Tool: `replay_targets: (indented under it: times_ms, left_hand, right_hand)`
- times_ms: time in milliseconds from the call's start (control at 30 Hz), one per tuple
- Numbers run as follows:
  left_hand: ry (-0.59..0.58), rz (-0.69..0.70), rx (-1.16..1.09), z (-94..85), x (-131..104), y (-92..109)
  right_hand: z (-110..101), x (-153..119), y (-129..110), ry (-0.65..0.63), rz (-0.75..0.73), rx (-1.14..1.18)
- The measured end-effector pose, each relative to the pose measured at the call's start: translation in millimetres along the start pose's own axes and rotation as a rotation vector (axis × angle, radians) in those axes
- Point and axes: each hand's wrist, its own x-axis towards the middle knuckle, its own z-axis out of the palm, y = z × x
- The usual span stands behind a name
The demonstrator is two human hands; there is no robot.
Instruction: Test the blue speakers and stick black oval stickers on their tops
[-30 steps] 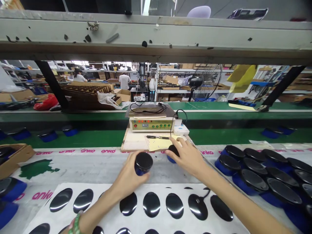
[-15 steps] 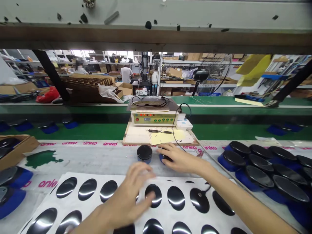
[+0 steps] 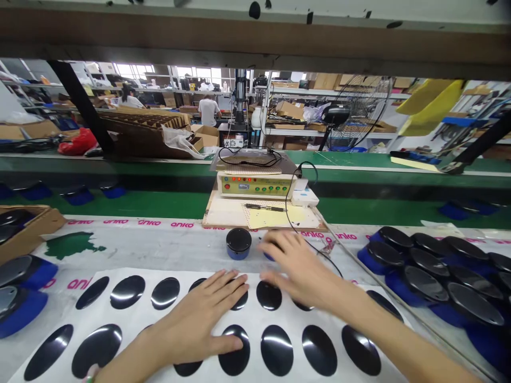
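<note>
My left hand [image 3: 203, 319] lies flat on a white sheet [image 3: 133, 322] that carries rows of glossy black discs [image 3: 277, 350]. Its fingers are stretched out and the thumb rests over one disc. Above the sheet's far part, my right hand [image 3: 295, 263] is smeared by motion, thumb and fingers apart, with nothing visible in it. Behind its fingers a blue round piece [image 3: 270, 256] is mostly hidden. To the left of that stands a round blue unit with a black top [image 3: 238, 243], touched by neither hand.
Many blue units with black tops [image 3: 427, 284] crowd the right side; others [image 3: 24, 271] stand at left near a cardboard box [image 3: 51, 226]. A control box [image 3: 255, 186] with a black cable [image 3: 288, 207] sits ahead. Beyond is a green belt [image 3: 167, 205]. A shelf beam [image 3: 255, 40] crosses overhead.
My left hand has come down and flattened on the sheet. My right hand has drawn back from the blue round piece, its fingers opening. The sheet has shifted, and the view has tilted slightly down.
</note>
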Motion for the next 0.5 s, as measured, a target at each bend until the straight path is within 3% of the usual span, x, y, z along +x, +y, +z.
replay_targets:
  times_ms: [100, 200, 367, 500]
  left_hand:
    - [0.000, 0.004, -0.004, -1.6, -0.3, -1.8]
    - [0.010, -0.003, -0.030, -2.6, -0.4, -3.1]
    - [-0.002, -0.009, -0.053, -3.8, 1.5, -3.2]
    - [-0.019, -0.023, -0.084, -6.2, 0.3, -1.8]
  right_hand:
    - [8.6, -29.6, -27.9, -0.211, -0.147, 0.170]
    - [24.1, -41.8, -39.0, -0.322, -0.195, 0.101]
    - [26.9, -27.6, -38.6, -0.351, -0.283, 0.021]
    - [7.4, -34.4, -39.2, -0.227, -0.384, -0.072]
